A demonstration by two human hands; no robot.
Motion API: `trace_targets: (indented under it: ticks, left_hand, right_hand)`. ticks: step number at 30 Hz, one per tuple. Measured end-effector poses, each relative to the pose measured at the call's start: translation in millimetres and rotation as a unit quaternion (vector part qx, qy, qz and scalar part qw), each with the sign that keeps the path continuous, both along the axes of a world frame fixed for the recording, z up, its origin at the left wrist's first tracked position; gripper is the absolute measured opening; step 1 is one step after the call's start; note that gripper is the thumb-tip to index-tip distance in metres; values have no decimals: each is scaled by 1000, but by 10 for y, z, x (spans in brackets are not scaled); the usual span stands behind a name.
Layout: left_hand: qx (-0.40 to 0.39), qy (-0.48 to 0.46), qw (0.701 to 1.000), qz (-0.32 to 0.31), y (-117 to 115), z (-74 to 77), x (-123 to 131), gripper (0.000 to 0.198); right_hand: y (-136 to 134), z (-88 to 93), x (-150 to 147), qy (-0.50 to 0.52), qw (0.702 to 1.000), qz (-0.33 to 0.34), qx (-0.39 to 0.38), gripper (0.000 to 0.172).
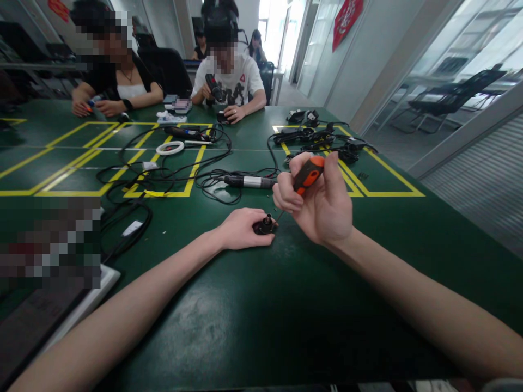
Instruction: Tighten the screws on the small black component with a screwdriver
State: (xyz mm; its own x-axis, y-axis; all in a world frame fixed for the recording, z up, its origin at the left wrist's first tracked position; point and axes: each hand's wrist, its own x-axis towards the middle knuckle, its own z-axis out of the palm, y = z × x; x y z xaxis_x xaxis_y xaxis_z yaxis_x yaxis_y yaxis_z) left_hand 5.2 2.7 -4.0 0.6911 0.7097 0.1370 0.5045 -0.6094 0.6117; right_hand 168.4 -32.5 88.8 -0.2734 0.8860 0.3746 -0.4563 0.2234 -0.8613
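My left hand (244, 228) rests on the green table, its fingers closed around a small black round part (263, 226) with a short metal stub on top. In my right hand (316, 204) is a screwdriver (309, 174) with an orange and black handle, held tilted. Its thin shaft slants down to the left, and the tip is at the right side of the black part. Whether the tip sits in a screw is too small to tell. Just beyond my hands lies a black and silver pen-shaped tool (249, 182) with a cable.
Black cables (163, 174) tangle across the left middle of the table (229, 321), near a white ring (170, 148). More black cabled parts (306, 136) lie at the back right. A white-edged device (104, 277) is at left. Two people (229, 71) work across the table.
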Motion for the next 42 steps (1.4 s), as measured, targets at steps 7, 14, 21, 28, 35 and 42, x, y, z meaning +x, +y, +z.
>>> trace_targets:
  ticks: [7,14,21,28,35,42]
  left_hand:
    - [4,57,998,11,-10,44,26,38]
    - [34,84,996,8,-31,53,17,49]
    - [-41,-43,998,22,-29,52,-72,63]
    - [-65,-110,991,37,-101,79,-120,38]
    - [-82,-99,989,71,-106,29,-101,38]
    - [-79,-103,990,53,-99,5,-87,37]
  right_hand:
    - [7,27,-6,-11,1000,17,-8,64]
    - [-3,-7,6,19,999,18,-23,56]
    - [14,20,27,-21,999,7,-24,65]
    - [-8,-16,48,11,999,31,-31,51]
    - [41,-43,124,0,999,41,-30,43]
    - [29,-33,153,-2,999,37,-40,43]
